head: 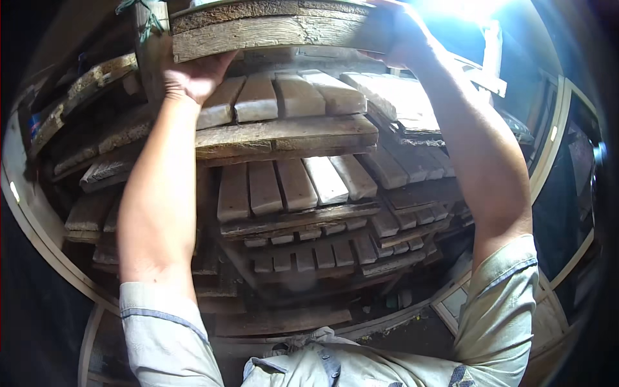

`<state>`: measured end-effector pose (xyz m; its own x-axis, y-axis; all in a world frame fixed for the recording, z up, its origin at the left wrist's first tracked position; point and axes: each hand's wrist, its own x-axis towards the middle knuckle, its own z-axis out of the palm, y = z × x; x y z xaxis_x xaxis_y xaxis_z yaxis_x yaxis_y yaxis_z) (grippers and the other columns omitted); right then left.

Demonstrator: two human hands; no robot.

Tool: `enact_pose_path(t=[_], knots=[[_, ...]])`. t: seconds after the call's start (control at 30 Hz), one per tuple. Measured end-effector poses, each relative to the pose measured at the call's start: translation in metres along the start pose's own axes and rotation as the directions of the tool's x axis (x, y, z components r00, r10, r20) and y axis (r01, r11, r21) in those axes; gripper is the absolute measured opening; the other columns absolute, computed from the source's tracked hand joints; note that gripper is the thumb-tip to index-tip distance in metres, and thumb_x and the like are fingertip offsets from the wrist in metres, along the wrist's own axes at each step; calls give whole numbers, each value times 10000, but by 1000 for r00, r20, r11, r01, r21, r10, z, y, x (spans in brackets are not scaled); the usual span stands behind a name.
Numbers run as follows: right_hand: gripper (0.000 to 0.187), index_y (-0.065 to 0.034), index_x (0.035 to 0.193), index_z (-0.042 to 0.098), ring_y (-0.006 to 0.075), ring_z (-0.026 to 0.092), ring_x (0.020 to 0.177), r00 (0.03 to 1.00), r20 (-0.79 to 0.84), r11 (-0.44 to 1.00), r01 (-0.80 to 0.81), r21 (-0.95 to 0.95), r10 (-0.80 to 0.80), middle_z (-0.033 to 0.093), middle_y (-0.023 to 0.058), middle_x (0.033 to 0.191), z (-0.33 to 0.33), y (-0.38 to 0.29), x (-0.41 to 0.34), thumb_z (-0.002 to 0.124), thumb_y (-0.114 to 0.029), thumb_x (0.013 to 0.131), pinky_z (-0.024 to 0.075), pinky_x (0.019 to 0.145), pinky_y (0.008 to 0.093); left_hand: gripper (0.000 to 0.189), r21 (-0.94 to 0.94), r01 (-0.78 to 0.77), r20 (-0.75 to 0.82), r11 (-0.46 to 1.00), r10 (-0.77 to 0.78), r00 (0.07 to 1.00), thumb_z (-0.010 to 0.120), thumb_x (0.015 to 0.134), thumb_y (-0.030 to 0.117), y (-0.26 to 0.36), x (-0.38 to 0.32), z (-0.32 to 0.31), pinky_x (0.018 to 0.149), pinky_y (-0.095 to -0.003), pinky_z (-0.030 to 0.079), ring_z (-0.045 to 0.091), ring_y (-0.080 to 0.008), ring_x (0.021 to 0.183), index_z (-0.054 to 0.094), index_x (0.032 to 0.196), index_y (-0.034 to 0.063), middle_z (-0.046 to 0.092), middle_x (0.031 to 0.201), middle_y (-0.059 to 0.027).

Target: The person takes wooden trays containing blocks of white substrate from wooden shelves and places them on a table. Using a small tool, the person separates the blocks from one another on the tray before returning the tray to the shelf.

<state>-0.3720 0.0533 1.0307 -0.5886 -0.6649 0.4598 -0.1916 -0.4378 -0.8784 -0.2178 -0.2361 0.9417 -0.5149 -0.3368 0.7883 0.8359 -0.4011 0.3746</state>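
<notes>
Both of my arms reach up to a wooden board [237,36] at the top of the view. My left hand [196,77] is under the board's left end, palm up, with its fingers partly hidden behind the wood. Around the right end my right hand [399,36] is closed, blurred by glare. Just below lies a row of pale rectangular blocks [300,96] on a wooden shelf board [290,133]. What rests on top of the raised board is mostly out of view.
More rows of blocks [295,186] fill lower rack levels. A wooden post [152,53] with green cord stands beside my left hand. Further boards [411,99] with blocks extend to the right, under a bright light. Wooden frames with dark panels [556,140] stand at the right.
</notes>
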Motion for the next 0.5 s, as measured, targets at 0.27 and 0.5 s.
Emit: enact_pose_path(t=[0.27,0.5], knots=[[299,-102,1079,652,244,674,929,996,68,991,54,125,-63,685,84,1023,-5,12,14,520,-289,886,538,840,433,714,85,276,101,958,-283,954,675,845,579,37,11,2,1027,-562,486,594,-366,1169,558,1295,37,606,1260,-199],[281,-94,1027,660,248,676,865,992,-29,988,128,85,-126,691,86,946,-4,18,14,562,-285,846,538,811,435,592,137,290,69,947,-301,951,650,869,540,37,15,-5,971,-480,534,632,-307,1095,619,1220,64,654,1184,-151]])
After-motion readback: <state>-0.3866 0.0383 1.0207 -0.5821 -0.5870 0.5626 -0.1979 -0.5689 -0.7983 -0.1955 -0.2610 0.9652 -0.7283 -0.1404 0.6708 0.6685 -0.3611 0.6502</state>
